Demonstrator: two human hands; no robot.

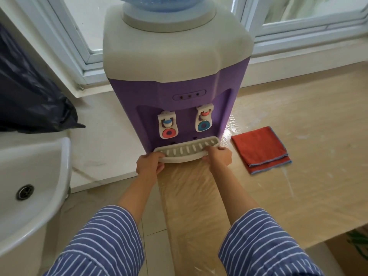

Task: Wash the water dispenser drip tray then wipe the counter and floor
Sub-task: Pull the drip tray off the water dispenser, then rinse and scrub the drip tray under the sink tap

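So both hands are on the drip tray right now. It's the pale slotted tray sitting at the foot of the purple water dispenser, under the two taps. The left hand is curled around the tray's left end, thumb lying on top of the grille and the other fingers tucked underneath the front lip. The right hand does the same at the right end, thumb on top, fingers wrapped under. Can't tell if the tray is still seated in the dispenser or already pulled out a bit; its back edge is right against the purple body.

The dispenser stands on the counter near its back left corner, close to the window. The counter has a shiny clear film over it. A folded red cloth with a blue hem lies flat on the counter just to the right of the dispenser, not touching the tray or the right hand.

Off the counter's left edge there's a white sink, and a dark plastic bag behind it. Striped blue sleeves are pushed up on both arms.
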